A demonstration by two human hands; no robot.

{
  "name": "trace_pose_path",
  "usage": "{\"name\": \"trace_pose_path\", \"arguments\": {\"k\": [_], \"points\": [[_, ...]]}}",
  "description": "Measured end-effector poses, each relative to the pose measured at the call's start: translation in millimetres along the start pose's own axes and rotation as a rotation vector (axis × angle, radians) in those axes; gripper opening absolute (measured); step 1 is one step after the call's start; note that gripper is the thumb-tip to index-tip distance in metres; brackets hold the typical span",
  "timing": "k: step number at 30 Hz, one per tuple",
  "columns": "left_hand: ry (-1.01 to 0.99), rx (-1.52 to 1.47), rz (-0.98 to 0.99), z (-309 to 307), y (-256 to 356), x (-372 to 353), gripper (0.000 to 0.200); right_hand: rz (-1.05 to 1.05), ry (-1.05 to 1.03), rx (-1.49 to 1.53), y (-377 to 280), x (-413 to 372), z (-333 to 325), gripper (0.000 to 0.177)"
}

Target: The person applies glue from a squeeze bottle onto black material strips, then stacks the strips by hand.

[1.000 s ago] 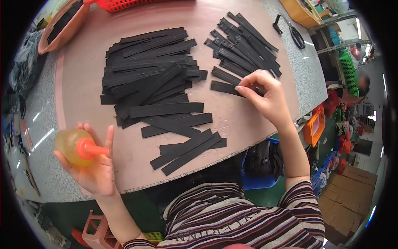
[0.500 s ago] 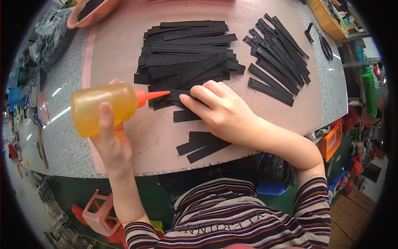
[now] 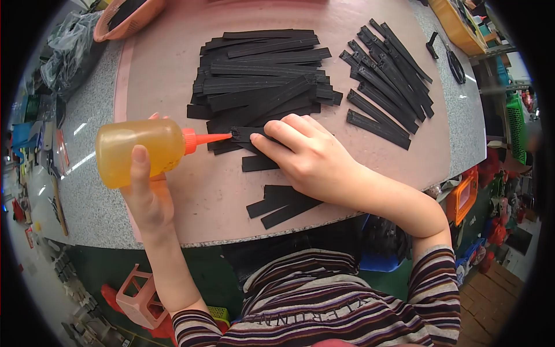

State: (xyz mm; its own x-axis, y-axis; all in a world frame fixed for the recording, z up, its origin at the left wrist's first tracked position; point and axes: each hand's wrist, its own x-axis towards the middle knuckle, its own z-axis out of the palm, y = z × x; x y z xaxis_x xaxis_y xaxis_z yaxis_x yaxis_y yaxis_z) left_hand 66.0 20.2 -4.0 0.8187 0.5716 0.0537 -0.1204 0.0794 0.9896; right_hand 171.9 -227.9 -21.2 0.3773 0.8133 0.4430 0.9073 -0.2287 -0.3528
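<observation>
My left hand (image 3: 151,199) is closed around a clear squeeze bottle (image 3: 130,151) of amber liquid, tilted on its side. The bottle's red-orange nozzle (image 3: 211,138) points right, its tip at the left end of a black strip (image 3: 245,135). A patch of dark marks shows on that end of the strip. My right hand (image 3: 312,155) grips the strip from the right with bent fingers, which hide its other end. Right behind it lies a wide pile of black strips (image 3: 260,69). Another black strip (image 3: 258,163) lies partly under my right hand.
A fanned group of black strips (image 3: 393,81) lies at the right. A few short strips (image 3: 280,203) are near the front edge. Scissors (image 3: 455,66) lie at far right, with a yellow bin (image 3: 462,29) behind. A pink basket (image 3: 130,20) stands at back left.
The bottle has moved slightly left and down, its nozzle drawing back toward the strip's left end. The marked patch there has come into view. My right hand has hardly moved.
</observation>
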Motion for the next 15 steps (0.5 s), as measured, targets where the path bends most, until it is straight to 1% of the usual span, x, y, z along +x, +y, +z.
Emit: {"name": "trace_pose_path", "arguments": {"k": [1, 2, 4, 5, 6, 7, 9, 11, 12, 13, 15], "points": [[-0.004, -0.037, -0.007, -3.8, 0.1, 0.2, 0.062, 0.011, -0.003, 0.036, 2.2, -0.2, -1.9, 0.038], [-0.018, -0.245, -0.025, -9.8, 3.7, 0.0, 0.062, 0.026, -0.005, 0.069, 4.6, -0.7, -4.3, 0.038], [-0.058, -0.671, -0.075, -23.6, 14.4, -1.1, 0.064, 0.160, 0.024, 0.116, 7.4, 3.0, -20.4, 0.032], [-0.125, -0.777, -0.140, -26.4, 15.5, 1.2, 0.064, 0.233, 0.039, 0.127, 8.5, 1.7, -30.1, 0.028], [-0.197, -0.891, -0.207, -25.9, 14.1, 4.4, 0.064, 0.272, -0.001, 0.015, 9.4, -0.8, -32.1, 0.024], [-0.272, -1.006, -0.274, -20.2, 11.7, 6.4, 0.064, 0.320, -0.025, 0.080, 11.9, -2.8, -29.6, 0.020], [-0.250, -1.028, -0.345, 2.5, 5.2, 6.5, 0.060, 0.335, 0.019, 0.128, 11.1, -2.9, -27.3, 0.019], [-0.241, -1.019, -0.384, 20.5, -0.4, 4.3, 0.058, 0.317, 0.008, 0.164, 12.0, -6.3, -26.3, 0.020], [-0.190, -0.987, -0.406, 21.8, -4.8, 6.0, 0.054, 0.276, 0.035, 0.203, 14.7, -11.5, -27.9, 0.018], [-0.205, -0.996, -0.409, 20.9, -7.6, 6.7, 0.053, 0.232, 0.063, 0.243, 17.3, -13.6, -30.4, 0.017], [-0.228, -1.012, -0.416, 15.3, -11.4, 6.2, 0.052, 0.513, 0.126, 0.452, 25.0, -21.6, -58.3, 0.013]]}}
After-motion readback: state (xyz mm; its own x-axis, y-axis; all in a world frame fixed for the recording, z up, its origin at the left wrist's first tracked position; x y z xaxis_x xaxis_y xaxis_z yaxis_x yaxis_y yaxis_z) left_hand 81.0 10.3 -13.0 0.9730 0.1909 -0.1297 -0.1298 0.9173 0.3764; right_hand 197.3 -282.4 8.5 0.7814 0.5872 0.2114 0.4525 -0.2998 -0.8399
